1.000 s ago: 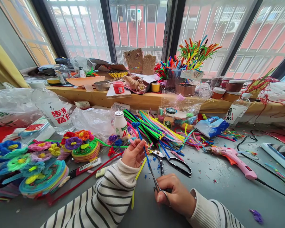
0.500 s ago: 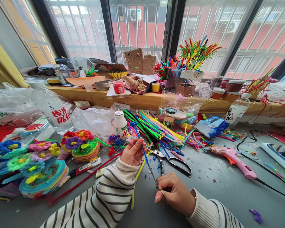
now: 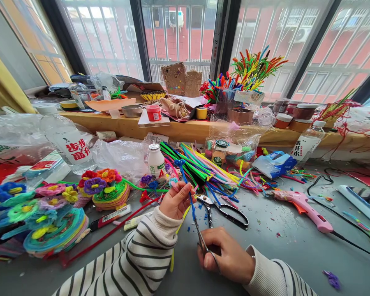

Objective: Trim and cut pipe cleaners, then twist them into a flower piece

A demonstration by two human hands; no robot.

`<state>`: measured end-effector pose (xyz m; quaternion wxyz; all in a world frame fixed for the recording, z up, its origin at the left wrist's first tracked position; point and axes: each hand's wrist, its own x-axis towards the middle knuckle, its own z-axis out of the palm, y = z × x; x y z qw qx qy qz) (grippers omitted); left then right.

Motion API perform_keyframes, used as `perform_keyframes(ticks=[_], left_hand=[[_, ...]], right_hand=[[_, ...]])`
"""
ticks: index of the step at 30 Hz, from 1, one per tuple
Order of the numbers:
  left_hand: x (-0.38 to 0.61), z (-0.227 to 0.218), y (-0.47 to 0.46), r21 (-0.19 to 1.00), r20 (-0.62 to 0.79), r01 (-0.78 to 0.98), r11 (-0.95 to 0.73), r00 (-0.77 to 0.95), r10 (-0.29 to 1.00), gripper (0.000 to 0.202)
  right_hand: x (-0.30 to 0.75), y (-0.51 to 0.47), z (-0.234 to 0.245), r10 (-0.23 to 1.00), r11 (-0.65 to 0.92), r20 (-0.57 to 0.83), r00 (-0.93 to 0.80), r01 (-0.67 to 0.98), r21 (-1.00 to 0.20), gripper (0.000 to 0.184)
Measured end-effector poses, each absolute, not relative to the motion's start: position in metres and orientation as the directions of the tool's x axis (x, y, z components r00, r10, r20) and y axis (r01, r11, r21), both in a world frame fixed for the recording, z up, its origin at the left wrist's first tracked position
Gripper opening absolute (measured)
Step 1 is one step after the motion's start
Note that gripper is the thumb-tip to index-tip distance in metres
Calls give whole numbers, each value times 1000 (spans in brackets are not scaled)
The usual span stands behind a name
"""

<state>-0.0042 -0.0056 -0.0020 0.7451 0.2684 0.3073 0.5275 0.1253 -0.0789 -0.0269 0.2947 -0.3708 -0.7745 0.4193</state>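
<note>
Between the pinched thumb and fingers of my left hand [image 3: 177,200] is a blue pipe cleaner [image 3: 181,165], with a looped shape at its top and its lower end hanging below the hand. My right hand [image 3: 230,255] is closed around the handles of slim metal scissors [image 3: 201,237]. Their blades point up at the lower part of the blue pipe cleaner; I cannot tell whether they touch it. A small pink and light-blue piece [image 3: 173,181] shows by my left fingertips. Behind my hands lies a second, black-handled pair of scissors [image 3: 239,220].
Loose coloured pipe cleaners [image 3: 203,164] lie heaped in the middle. Pipe-cleaner flowers [image 3: 49,201] fill the left side. On the right are a pink glue gun [image 3: 311,213] with its cable and a phone-like device [image 3: 364,201]. A white bottle [image 3: 156,161] stands behind my left hand.
My left hand has shifted slightly right with the blue pipe cleaner. The scissors in my right hand have turned more upright, and their blades now meet the view of the pipe cleaner's lower end.
</note>
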Motion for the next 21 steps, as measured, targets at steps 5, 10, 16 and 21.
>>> perform_keyframes(ticks=[5, 10, 16, 21], left_hand=[[-3, 0, -8, 738, -137, -617, 273, 259, 956, 11], [-3, -1, -6, 730, -140, -626, 275, 257, 956, 11], [-4, -5, -2, 693, -207, -653, 304, 223, 952, 11], [-5, -4, -1, 664, -204, -690, 286, 201, 958, 13]], right_hand=[[124, -78, -25, 830, 361, 160, -533, 296, -884, 66], [124, -77, -25, 853, 352, 181, -489, 284, -892, 64], [124, -78, -29, 875, 345, 195, -444, 289, -893, 62], [124, -78, -31, 881, 351, 205, -426, 301, -887, 59]])
